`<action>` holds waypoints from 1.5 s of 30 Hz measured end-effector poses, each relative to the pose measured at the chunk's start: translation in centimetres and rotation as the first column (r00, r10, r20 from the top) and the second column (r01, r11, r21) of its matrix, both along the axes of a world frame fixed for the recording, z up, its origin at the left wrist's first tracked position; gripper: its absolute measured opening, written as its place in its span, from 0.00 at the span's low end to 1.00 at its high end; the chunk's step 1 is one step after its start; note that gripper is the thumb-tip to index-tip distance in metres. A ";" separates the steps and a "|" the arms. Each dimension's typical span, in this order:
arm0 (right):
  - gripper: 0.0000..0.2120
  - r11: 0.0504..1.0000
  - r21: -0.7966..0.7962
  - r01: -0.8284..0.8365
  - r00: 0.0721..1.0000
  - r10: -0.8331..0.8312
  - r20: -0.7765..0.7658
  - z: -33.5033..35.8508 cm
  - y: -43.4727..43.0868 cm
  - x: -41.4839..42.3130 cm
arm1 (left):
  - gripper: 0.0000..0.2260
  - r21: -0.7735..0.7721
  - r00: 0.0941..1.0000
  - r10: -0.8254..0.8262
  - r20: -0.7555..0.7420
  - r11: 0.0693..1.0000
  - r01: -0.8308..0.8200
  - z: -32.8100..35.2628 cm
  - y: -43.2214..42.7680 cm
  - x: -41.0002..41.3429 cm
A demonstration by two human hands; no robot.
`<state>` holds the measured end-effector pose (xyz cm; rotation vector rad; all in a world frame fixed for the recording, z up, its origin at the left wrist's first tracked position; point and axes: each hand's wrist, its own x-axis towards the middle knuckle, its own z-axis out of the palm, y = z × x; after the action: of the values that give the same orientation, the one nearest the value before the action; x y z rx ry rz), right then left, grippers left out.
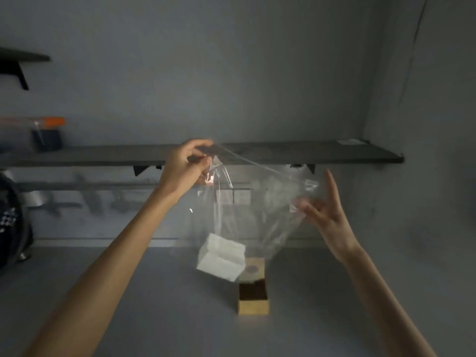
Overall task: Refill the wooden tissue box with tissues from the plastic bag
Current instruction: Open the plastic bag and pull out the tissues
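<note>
Clear plastic bag (257,202) hangs pinched in your left hand (186,167), your right hand (327,210) spread empty beside it, tissues (221,257) still bagged, wooden tissue box (253,297) below unfilled.

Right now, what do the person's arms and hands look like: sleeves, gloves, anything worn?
Both forearms are bare as far as the frame shows, with no sleeves in view. The left hand and right hand wear no gloves; no watch, ring or bracelet is visible in the dim, blurred picture.
</note>
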<state>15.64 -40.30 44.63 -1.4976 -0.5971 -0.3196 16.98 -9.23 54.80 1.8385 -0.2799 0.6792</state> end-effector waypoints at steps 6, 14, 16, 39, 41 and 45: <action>0.36 0.974 0.143 0.179 0.963 -0.203 0.177 6.3 2.0 6.0 | 0.29 0.080 0.998 -0.064 -0.029 0.995 0.066 1.0 4.0 2.0; 0.42 0.968 -0.148 -0.205 0.975 0.216 0.060 1.0 5.8 4.7 | 0.30 0.100 0.996 -0.079 -0.031 0.992 0.081 1.9 8.4 3.7; 0.45 0.978 -0.128 -0.167 0.981 0.177 0.079 -1.3 8.6 4.6 | 0.30 0.124 0.992 -0.112 -0.058 0.985 0.119 1.9 9.0 4.1; 0.29 0.956 -0.134 0.261 0.917 -0.202 0.343 10.3 7.4 5.6 | 0.20 0.004 0.919 -0.388 0.073 0.921 0.389 1.7 10.1 7.2; 0.26 0.966 -0.084 0.244 0.907 -0.197 0.372 10.2 6.8 5.0 | 0.15 -0.025 0.908 -0.405 0.109 0.912 0.410 1.5 9.7 6.9; 0.24 0.958 -0.113 0.264 0.906 -0.207 0.369 10.2 5.7 5.1 | 0.11 -0.038 0.893 -0.448 0.044 0.893 0.449 1.5 9.2 7.6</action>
<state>20.69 -34.55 54.78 -1.6870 -0.7400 -0.7578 24.53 0.02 56.31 1.6346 -0.6829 0.3882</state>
